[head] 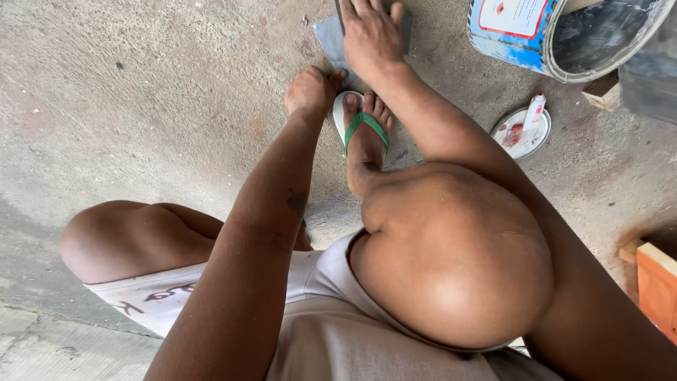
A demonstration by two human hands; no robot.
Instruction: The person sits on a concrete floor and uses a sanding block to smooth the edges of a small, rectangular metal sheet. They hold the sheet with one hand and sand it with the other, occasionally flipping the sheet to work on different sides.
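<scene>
Where the person squats, the ground is rough grey concrete floor (162, 92), mottled and stained, with a crack line and a smoother slab edge at the lower left. On it, at the upper right, stands a blue-and-white round paint can (564, 35), dark and smeared inside, its far side cut off by the frame. Just below it lies a round metal lid (518, 134) with a red smear and a small white tube (534, 113) resting across it. An orange wooden piece (656, 282) runs out of view at the right edge.

The right hand (370, 35) presses flat, fingers spread, on a grey flat sheet (330, 39) at the top edge; the fingertips and most of the sheet are cut off, so what the sheet is cannot be made out. The left hand (310, 92) is curled into a closed fist on the floor, touching the sheet's near corner; anything gripped inside is hidden. A white flip-flop with green straps (360, 123) sits just beside it.
</scene>
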